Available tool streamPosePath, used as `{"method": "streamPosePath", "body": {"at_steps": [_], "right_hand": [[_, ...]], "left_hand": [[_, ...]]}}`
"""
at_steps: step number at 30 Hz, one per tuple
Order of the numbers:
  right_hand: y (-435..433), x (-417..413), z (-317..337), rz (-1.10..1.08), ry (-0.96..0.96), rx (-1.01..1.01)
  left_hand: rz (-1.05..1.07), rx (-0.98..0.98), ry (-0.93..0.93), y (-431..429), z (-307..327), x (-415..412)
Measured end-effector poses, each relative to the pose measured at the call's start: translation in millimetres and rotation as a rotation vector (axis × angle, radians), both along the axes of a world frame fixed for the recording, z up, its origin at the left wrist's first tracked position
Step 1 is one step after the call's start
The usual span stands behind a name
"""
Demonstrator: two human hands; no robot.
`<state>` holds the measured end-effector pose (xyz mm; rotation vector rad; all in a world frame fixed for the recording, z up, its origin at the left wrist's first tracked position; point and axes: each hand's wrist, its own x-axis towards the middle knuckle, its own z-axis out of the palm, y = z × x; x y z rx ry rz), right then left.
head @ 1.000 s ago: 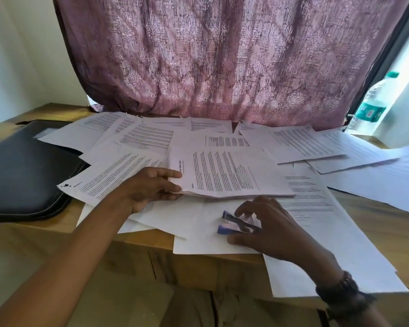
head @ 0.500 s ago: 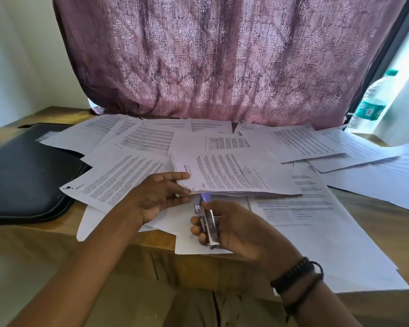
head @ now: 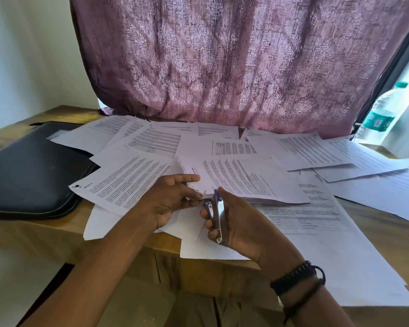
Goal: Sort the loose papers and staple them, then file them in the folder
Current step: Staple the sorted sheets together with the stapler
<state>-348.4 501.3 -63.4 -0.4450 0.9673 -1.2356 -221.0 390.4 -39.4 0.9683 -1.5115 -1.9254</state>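
Pinching stack [head: 246, 182] corner, left hand [head: 165, 201] sits beside stapler [head: 216, 215] in right hand [head: 243, 227].

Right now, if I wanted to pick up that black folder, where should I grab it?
Probably by the near edge of the black folder, coming from the front: it lies flat at the front of the table, and loose papers overlap its far right side.

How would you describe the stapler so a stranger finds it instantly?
Start at the wooden desk strewn with papers. Near its front edge, the right hand grips the stapler beside the paper stack. Nothing else there is blue and shiny metal.
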Motion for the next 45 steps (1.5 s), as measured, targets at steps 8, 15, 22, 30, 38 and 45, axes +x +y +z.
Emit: {"method": "streamPosePath", "body": {"at_steps": [8, 15, 22, 30, 38, 45], "right_hand": [[4, 2, 9, -0.098, 0.007, 0.021], [12, 4, 20, -0.130, 0.027, 0.022], [3, 7, 23, -0.211, -0.001, 0.049], [-6, 13, 20, -0.293, -0.059, 0.054], [-10, 24, 13, -0.430, -0.020, -0.003], [-7, 30, 12, -0.502, 0.064, -0.048]], "left_hand": [[0.036, -0.001, 0.014, 4, 0, -1], [0.040, -0.011, 0.031, 6, 0, -1], [0.050, -0.028, 0.038, 8, -3, -1], [0.058, -0.037, 0.041, 8, -8, 0], [0.059, -0.061, 0.032, 9, -9, 1], [0.098, -0.093, -0.005, 10, -8, -2]]}}
